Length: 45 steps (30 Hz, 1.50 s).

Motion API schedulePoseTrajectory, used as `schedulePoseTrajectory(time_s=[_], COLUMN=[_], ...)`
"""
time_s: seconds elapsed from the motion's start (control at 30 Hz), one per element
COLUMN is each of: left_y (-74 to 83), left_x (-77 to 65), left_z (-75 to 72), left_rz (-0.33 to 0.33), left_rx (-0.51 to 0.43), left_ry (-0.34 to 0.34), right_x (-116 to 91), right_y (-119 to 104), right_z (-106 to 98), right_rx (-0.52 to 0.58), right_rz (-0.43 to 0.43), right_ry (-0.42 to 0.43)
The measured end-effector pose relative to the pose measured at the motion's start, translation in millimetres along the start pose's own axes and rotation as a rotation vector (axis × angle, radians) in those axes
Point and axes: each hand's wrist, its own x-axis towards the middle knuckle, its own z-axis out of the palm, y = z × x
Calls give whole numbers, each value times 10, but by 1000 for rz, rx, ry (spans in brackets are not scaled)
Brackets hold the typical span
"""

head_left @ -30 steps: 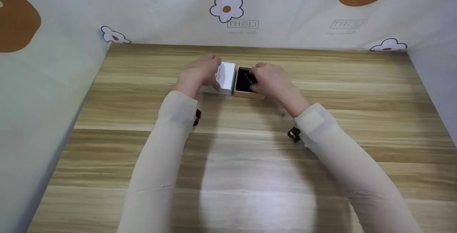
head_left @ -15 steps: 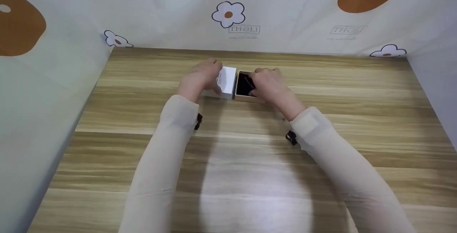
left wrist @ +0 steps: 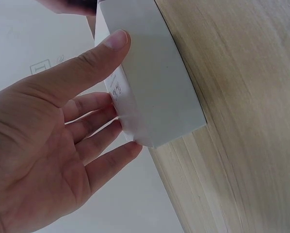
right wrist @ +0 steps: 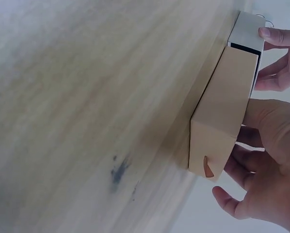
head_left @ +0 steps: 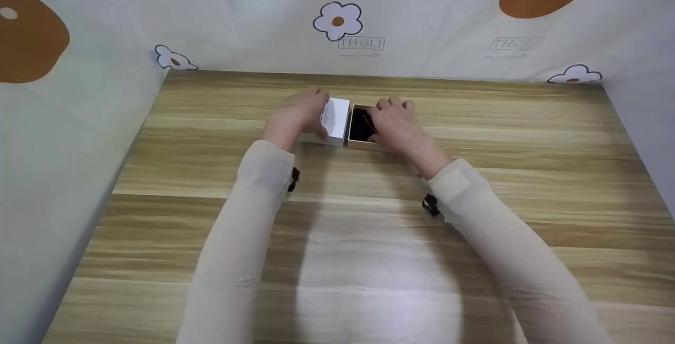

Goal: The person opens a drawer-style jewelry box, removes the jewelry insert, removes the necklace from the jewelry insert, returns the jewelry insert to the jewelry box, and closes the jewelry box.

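Observation:
A white box sleeve with small print lies on the wooden table. My left hand holds it, the thumb on its near side and the fingers along the printed top. Right beside it is a small tan drawer box with a black lining. The right hand reaches over the drawer from the right, thumb and forefinger down inside. A thin curved strand shows faintly by these fingertips; I cannot tell whether they pinch it. In the right wrist view the little finger is bent, off the box.
The wooden table runs up to a pale curtain with flower prints at the back. Pale cloth also hangs at the left and right sides. A dark mark shows on the table in the right wrist view.
The bright strand in the drawer has become dim and less visible as the right fingertips shifted slightly. The head view has tilted a little. The left hand keeps its hold on the sleeve.

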Motion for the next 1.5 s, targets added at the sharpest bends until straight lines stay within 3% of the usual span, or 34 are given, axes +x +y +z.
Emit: schedulePoseTrajectory(time_s=[0.27, 0.63, 0.97, 1.3, 1.5], left_y=[14, 16, 18, -5, -21], left_x=[-23, -36, -8, -24, -36], left_z=[3, 28, 10, -3, 37], left_rz=[10, -1, 11, 16, 42], left_rx=[-16, -21, 3, -10, -1], left_ry=[8, 6, 2, 10, 25], right_x=[-7, -10, -12, -35, -79], right_y=[8, 95, 174, 206, 249], right_z=[23, 40, -70, -116, -98], right_rx=[17, 146, 392, 666, 836], right_rz=[11, -9, -24, 27, 105], right_ry=[49, 114, 105, 161, 167])
